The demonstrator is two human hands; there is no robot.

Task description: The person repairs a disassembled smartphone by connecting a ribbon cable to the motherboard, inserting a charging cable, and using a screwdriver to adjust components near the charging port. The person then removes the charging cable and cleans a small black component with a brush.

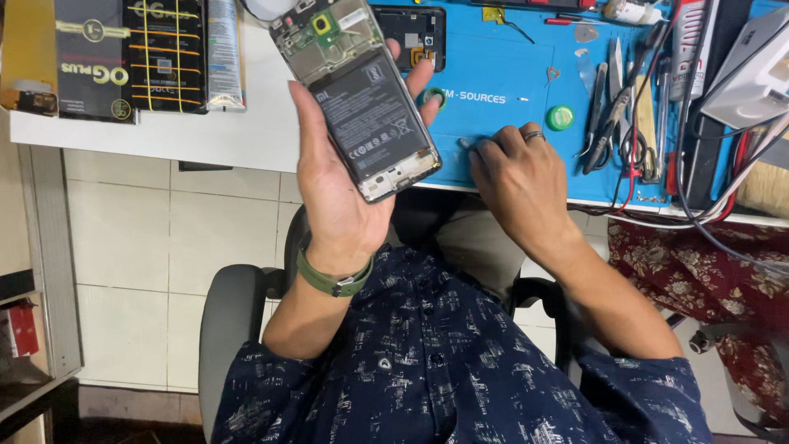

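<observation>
Left hand [341, 185] holds an opened phone [355, 94] in its palm, fingers wrapped round both edges, the black battery [368, 119] and green circuit board facing up above the desk edge. Right hand [518, 177], a ring on one finger, rests curled on the blue mat [493, 74], fingertips pinching a small part too tiny to identify, near a green tape roll [560, 117] and some tweezers [604, 115].

the opened phone [357, 94] runs off the top edge, its underside hidden against the left hand [333, 193], and whatever small part the right hand's fingertips [475, 150] touch is too small to tell.
</observation>
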